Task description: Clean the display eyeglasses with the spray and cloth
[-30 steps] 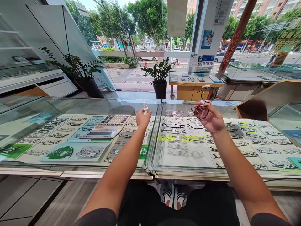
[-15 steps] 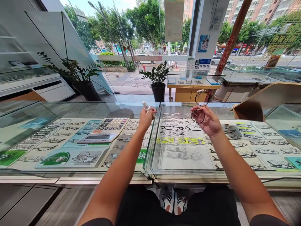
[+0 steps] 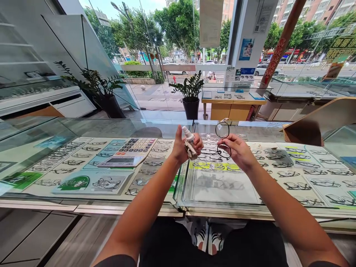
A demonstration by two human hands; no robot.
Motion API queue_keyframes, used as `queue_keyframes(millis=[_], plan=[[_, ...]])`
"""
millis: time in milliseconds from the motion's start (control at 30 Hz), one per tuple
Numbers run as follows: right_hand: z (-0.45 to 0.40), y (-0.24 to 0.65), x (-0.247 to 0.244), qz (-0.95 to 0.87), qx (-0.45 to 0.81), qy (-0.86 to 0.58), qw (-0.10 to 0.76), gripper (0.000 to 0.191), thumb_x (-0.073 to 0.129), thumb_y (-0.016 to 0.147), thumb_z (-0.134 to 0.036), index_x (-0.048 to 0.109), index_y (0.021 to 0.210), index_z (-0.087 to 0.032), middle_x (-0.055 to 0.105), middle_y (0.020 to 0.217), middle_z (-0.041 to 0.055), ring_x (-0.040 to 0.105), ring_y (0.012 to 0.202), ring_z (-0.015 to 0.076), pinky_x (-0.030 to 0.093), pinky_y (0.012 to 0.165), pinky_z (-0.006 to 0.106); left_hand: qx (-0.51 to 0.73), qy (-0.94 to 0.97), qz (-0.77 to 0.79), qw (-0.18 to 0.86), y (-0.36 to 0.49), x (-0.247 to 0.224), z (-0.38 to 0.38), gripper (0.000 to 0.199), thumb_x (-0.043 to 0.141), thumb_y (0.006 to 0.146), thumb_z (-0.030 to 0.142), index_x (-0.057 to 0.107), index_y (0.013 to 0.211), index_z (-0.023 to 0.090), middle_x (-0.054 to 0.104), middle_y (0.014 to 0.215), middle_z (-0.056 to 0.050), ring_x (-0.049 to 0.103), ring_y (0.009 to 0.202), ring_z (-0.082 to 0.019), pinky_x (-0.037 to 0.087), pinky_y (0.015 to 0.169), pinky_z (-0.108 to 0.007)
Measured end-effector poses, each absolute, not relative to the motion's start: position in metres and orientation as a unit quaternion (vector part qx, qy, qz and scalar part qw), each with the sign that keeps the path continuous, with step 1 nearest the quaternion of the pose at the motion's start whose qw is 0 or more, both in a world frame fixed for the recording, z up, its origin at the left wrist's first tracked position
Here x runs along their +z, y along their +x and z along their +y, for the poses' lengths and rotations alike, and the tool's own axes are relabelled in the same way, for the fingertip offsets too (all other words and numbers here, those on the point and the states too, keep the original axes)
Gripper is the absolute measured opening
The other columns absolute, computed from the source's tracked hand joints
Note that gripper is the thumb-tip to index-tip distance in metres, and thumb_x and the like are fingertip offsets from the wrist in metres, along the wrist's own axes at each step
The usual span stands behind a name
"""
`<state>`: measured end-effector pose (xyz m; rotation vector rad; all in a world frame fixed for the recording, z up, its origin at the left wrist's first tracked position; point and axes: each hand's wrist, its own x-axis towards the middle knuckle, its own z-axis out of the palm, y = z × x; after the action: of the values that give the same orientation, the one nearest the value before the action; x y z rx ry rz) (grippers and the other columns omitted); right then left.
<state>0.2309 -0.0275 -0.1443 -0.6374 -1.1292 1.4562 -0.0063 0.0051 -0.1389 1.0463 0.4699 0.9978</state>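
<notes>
Gap between the hands had just shrunk. Left hand [image 3: 180,149] had come in from left of centre to about mid-frame, right hand [image 3: 241,152] had swung inward from the right to meet it. Now near each other over the glass counter [image 3: 130,212], not touching

Left: fingers closed around a small white spray bottle [image 3: 188,133], plus a crumpled pale piece that looked like cloth [image 3: 191,149] bunched in the same grip. Thumb stuck up, lifted off the bottle. Bottle had gone from near upright to leaning, top toward upper left, so pointed away from the lenses

Right: fingertips pinched the dark-rimmed glasses [image 3: 222,130] around the lower lens. Pair was on end, one lens above the other, just right of mid-frame, clear of the hand's palm. Couldn't tell exactly which part of the rim took the load

My read: bottle, cloth and glasses were all within easy reach of each other, but the left grip was crowded and the bottle angle was off for the lenses. Pinch looked light, so a knock could have twisted the glasses

Calculator [image 3: 122,161] lay left of centre, rows of spectacle frames [image 3: 299,186] lower right, neither touched by the hands
</notes>
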Motion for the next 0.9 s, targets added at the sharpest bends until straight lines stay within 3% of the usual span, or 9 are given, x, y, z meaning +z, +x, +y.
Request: queue_keyframes(millis=[67,200,267,467,667,900], plan=[[-0.029,0.226,-0.149,-0.494,0.612,-0.28,0.55,0.03,0.094,0.078,-0.046,0.072,0.083,-0.026,0.081,0.091,0.0004,0.071,0.093,0.0169,0.055,0.096,0.035,0.462,0.505,0.25,0.685,-0.004,-0.142,0.006,0.08,0.043,0.076,0.101,0.049,0.06,0.022,0.038,0.058,0.0,0.044,0.058,-0.017,0.031,0.047,-0.027],[-0.031,0.218,-0.161,-0.533,0.601,-0.29,0.521,0.028,0.089,0.084,-0.047,0.071,0.086,-0.026,0.082,0.095,0.0017,0.069,0.095,0.0184,0.052,0.095,0.036,0.489,0.653,0.345,0.464,0.001,-0.15,0.005,0.07,0.054,0.082,0.086,0.055,0.06,0.019,0.049,0.062,-0.002,0.042,0.061,-0.014,0.035,0.054,-0.027],[-0.033,0.216,-0.164,-0.551,0.594,-0.291,0.509,0.026,0.087,0.087,-0.046,0.071,0.087,-0.026,0.082,0.096,0.0019,0.069,0.096,0.0185,0.05,0.095,0.036,0.466,0.697,0.363,0.407,0.003,-0.153,0.004,0.067,0.056,0.086,0.08,0.052,0.059,0.019,0.048,0.064,-0.002,0.041,0.063,-0.014,0.036,0.056,-0.026],[-0.038,0.211,-0.163,-0.568,0.596,-0.291,0.488,0.026,0.086,0.088,-0.046,0.07,0.087,-0.026,0.081,0.096,0.002,0.068,0.096,0.0196,0.047,0.095,0.038,0.441,0.69,0.375,0.435,0.005,-0.16,0.004,0.062,0.058,0.087,0.075,0.043,0.062,0.02,0.038,0.062,0.002,0.035,0.06,-0.012,0.035,0.05,-0.023],[-0.034,0.213,-0.162,-0.539,0.594,-0.294,0.519,0.028,0.087,0.085,-0.05,0.07,0.087,-0.027,0.079,0.093,0.0014,0.069,0.098,0.0209,0.049,0.095,0.039,0.385,0.726,0.362,0.44,0.004,-0.158,0.0,0.066,0.055,0.087,0.082,0.046,0.065,0.02,0.043,0.066,0.002,0.043,0.06,-0.012,0.041,0.053,-0.025],[-0.032,0.214,-0.151,-0.488,0.602,-0.303,0.555,0.033,0.091,0.078,-0.05,0.07,0.082,-0.026,0.078,0.094,0.0008,0.066,0.093,0.0189,0.05,0.092,0.036,0.288,0.813,0.417,0.288,0.018,-0.154,-0.015,0.056,0.061,0.087,0.068,0.051,0.062,0.019,0.046,0.06,0.002,0.043,0.062,-0.013,0.027,0.062,-0.029]])
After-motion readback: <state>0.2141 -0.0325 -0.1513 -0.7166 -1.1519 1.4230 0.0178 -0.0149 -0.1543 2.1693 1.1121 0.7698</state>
